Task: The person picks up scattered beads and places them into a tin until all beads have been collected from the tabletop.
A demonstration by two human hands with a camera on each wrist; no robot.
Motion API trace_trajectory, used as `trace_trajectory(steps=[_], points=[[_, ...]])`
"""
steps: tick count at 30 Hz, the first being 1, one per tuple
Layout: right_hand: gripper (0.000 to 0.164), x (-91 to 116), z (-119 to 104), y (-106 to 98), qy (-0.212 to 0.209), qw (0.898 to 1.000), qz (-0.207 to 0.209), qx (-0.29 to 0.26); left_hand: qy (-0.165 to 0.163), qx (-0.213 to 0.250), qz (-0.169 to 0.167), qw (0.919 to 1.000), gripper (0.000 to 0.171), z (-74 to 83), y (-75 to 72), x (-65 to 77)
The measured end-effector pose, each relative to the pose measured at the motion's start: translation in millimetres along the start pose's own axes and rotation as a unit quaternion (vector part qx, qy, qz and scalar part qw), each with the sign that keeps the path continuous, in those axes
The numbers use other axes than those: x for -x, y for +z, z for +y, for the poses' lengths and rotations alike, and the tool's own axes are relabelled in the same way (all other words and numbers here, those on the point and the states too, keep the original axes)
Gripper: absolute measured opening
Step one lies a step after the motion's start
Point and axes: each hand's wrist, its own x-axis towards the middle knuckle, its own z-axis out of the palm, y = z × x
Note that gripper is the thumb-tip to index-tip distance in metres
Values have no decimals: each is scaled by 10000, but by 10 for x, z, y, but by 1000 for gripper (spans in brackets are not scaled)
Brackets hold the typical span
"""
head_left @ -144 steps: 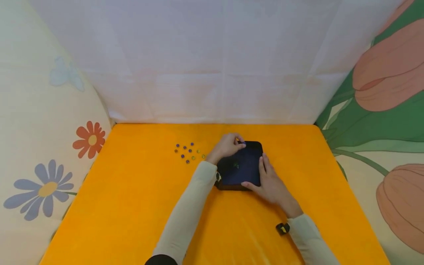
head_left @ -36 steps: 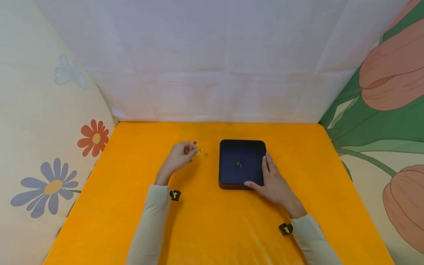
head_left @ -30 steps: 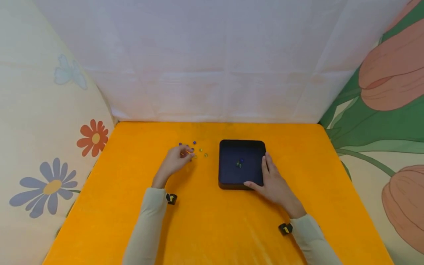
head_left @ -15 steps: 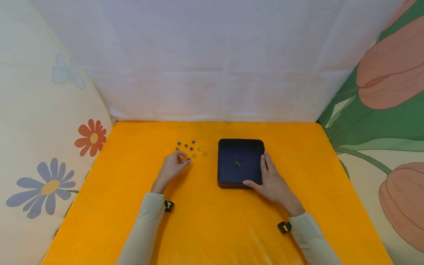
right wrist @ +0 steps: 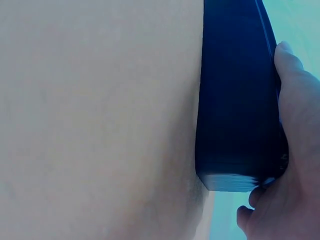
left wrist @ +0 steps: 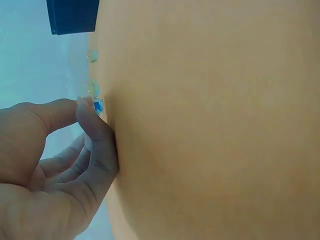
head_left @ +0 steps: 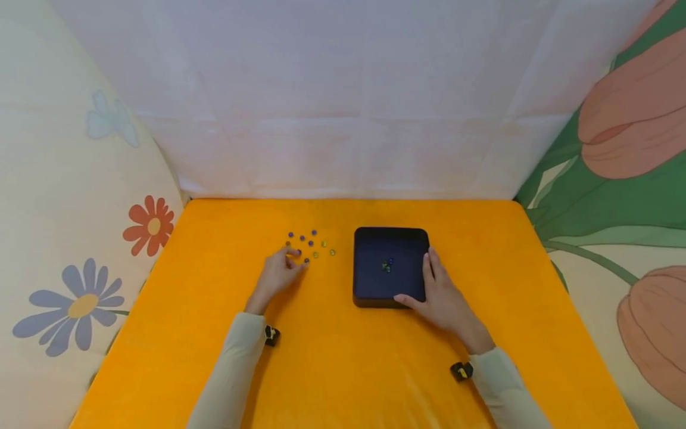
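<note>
Several small glass marbles lie loose on the orange-yellow cloth, among them a blue marble (head_left: pixel 314 232) and a yellowish marble (head_left: pixel 332 252). My left hand (head_left: pixel 276 275) is low over their near edge, thumb and index tips slightly apart in the head view. Right by the thumb tip sits another blue marble (head_left: pixel 306 260), which also shows just past the fingertips in the left wrist view. My right hand (head_left: pixel 447 301) holds the near right corner of a square black tray (head_left: pixel 370 302), thumb on the front rim, fingers along the right side. Inside it lie several green and blue marbles (head_left: pixel 387 266).
The orange-yellow cloth (head_left: pixel 343 369) covers the table. A white sheet (head_left: pixel 343 107) hangs behind it. Flower-patterned fabric panels (head_left: pixel 605 244) stand on both sides. Each wrist wears a small black camera (head_left: pixel 272 335).
My left hand went from over the tray back to the loose marbles on the left, then slightly nearer me. A blue marble now lies in the tray. My right hand stayed at the corner.
</note>
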Motion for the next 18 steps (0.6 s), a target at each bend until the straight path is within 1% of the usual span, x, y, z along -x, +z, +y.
trace_trajectory(steps=[6,18], points=[[130,2,1,20,-3,10000,-2,-35,-116,156,-36,9998,30,-29,-4,8],[129,-13,-2,-9,54,10000,-47,-58,-176,146,-96,9997,25,-6,1,-16]])
